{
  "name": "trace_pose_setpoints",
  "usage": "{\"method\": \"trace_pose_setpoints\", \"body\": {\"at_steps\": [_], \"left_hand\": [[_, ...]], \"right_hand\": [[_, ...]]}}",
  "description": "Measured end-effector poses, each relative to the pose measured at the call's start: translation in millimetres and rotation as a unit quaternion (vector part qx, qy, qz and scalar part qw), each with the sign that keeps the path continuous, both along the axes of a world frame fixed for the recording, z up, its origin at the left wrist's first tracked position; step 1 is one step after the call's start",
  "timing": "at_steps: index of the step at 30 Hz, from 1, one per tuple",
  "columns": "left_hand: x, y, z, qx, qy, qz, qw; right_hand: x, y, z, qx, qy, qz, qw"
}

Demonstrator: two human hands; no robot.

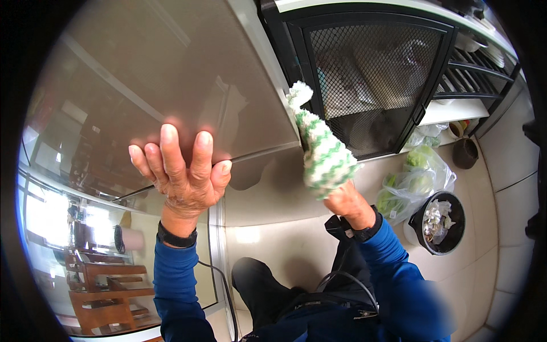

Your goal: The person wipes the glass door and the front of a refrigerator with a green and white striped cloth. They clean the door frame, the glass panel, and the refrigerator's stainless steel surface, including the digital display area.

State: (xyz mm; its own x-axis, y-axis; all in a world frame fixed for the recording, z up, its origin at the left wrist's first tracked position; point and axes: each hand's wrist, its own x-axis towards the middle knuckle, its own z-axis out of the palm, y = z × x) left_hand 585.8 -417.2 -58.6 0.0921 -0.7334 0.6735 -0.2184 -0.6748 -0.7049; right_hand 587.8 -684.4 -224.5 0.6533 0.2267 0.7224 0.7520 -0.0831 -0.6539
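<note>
A tall, glossy grey-brown appliance like a fridge (pixel 228 51), with a seam across its front, fills the upper left. My left hand (pixel 185 171) is raised at its front near the seam, fingers spread and holding nothing; whether the fingertips touch the surface is hard to tell. In my right hand (pixel 347 202) is a fluffy green-and-white striped cloth (pixel 325 154), which covers most of the fingers. The cloth's far end reaches up along the appliance's right side edge, beside a black mesh-door cabinet.
Right of the appliance stands the black mesh-door cabinet (pixel 370 74), with a dish rack (pixel 476 68) beside it. Clear plastic bags of green vegetables (pixel 421 176) lie on the tiled floor (pixel 456 285), near a black-rimmed bin (pixel 419 222) holding crumpled waste and a dark pot (pixel 465 154).
</note>
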Motion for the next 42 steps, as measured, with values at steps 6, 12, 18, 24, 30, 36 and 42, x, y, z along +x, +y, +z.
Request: {"method": "trace_pose_setpoints", "body": {"at_steps": [6, 12, 18, 24, 30, 36, 42], "left_hand": [[1, 0, -1, -0.003, -0.005, 0.001, 1.000], [5, 0, -4, -0.023, -0.016, -0.009, 1.000], [5, -1, -1, -0.009, -0.010, -0.012, 1.000], [3, 2, 0, -0.008, 0.011, -0.013, 1.000], [3, 8, 7, 0.036, -0.002, -0.005, 0.999], [3, 15, 14, 0.052, 0.080, -0.036, 0.995], [-3, 30, 15, 0.023, 0.149, -0.026, 0.988]], "right_hand": [[-22, 23, -54, 0.131, 0.188, 0.070, 0.971], [-42, 13, -183, -0.059, 0.158, -0.083, 0.982], [-47, 11, -253, -0.038, 0.270, -0.047, 0.961], [-43, 14, -317, 0.063, 0.385, -0.013, 0.921], [-34, -39, -299, 0.399, 0.516, 0.063, 0.756], [43, -47, -335, 0.498, 0.581, 0.013, 0.644], [70, -19, -364, 0.432, 0.611, 0.032, 0.663]]}}
